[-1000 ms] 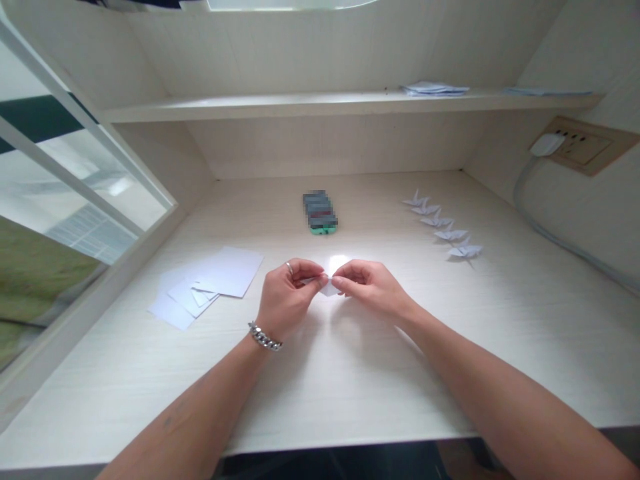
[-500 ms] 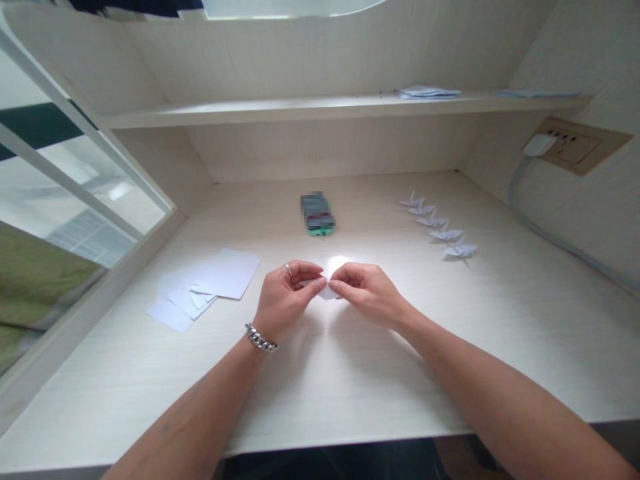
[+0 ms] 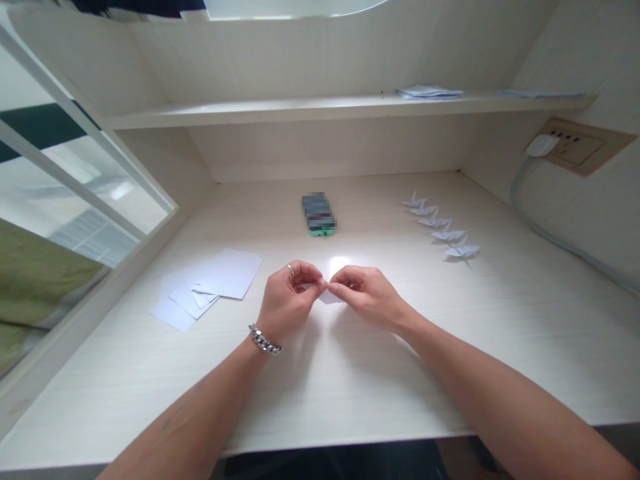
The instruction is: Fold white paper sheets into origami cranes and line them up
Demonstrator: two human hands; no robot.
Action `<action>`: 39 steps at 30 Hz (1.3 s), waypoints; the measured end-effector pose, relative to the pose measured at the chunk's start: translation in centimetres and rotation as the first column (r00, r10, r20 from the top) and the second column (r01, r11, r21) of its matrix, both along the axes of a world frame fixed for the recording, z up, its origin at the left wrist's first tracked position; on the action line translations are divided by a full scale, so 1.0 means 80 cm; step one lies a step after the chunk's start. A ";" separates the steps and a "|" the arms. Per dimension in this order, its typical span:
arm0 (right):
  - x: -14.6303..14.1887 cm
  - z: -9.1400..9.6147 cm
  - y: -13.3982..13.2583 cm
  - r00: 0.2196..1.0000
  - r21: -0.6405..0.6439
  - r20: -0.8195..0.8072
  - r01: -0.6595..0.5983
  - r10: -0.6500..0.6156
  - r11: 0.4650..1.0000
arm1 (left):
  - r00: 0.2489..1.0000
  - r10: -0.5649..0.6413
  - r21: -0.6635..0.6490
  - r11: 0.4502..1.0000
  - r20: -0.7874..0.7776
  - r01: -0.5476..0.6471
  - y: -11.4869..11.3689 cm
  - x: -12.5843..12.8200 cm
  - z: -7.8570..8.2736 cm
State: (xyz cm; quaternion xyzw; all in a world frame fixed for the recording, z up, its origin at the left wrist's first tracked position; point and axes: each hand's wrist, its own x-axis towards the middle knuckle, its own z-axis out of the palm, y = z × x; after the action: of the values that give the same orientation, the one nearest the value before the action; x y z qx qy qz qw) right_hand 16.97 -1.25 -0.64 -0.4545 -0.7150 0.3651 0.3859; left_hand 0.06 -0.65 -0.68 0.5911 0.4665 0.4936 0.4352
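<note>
A small folded piece of white paper (image 3: 329, 298) is pinched between my two hands just above the middle of the desk. My left hand (image 3: 293, 293), with a ring and a chain bracelet, grips its left side between thumb and fingers. From the other side my right hand (image 3: 367, 293) pinches it, the two thumb tips almost touching. Most of the paper is hidden behind the fingers. Folded paper cranes (image 3: 463, 251) stand in a slanting row to the right. On the left lie several loose white paper sheets (image 3: 233, 273), overlapping.
A phone-like dark object with a green end (image 3: 319, 213), blurred out, lies behind my hands. Papers (image 3: 430, 92) rest on the shelf (image 3: 280, 108) above. At right, a white plug with a grey cable (image 3: 543, 233) sits in the wall socket (image 3: 585, 147). A window frame borders the left.
The hands stay pinched on the paper with only a slight shift of the fingers. A little less of the paper shows between them. The whole view has drifted slightly.
</note>
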 end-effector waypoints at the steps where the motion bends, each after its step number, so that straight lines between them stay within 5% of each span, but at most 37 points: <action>1: 0.001 0.000 0.000 1.000 -0.012 -0.011 -0.005 0.005 1.000 | 1.000 0.011 -0.001 1.000 0.009 -0.011 0.001 0.000 0.000; 9: 0.003 -0.003 0.000 0.999 0.027 0.032 0.030 -0.031 0.999 | 0.997 -0.069 -0.014 0.997 0.019 0.069 0.005 -0.002 -0.006; 17: 0.008 -0.001 0.003 0.991 0.055 0.125 0.034 -0.040 0.998 | 0.999 -0.015 -0.053 0.998 0.048 0.017 0.006 -0.004 -0.001; 27: 0.014 -0.002 0.008 0.995 -0.033 -0.018 0.100 -0.100 0.994 | 0.994 0.047 -0.057 0.997 0.100 -0.041 0.010 -0.007 0.001; 39: 0.012 -0.003 0.007 0.985 -0.051 0.160 -0.063 0.070 0.997 | 0.957 -0.271 -0.070 0.962 -0.102 0.265 0.007 -0.008 -0.002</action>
State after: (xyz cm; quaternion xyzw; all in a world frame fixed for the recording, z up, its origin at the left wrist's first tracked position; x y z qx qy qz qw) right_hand 17.90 -0.71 -0.85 -0.4673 -0.7502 0.3560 0.3036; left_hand -0.54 -0.09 -0.86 0.6630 0.4189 0.3835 0.4878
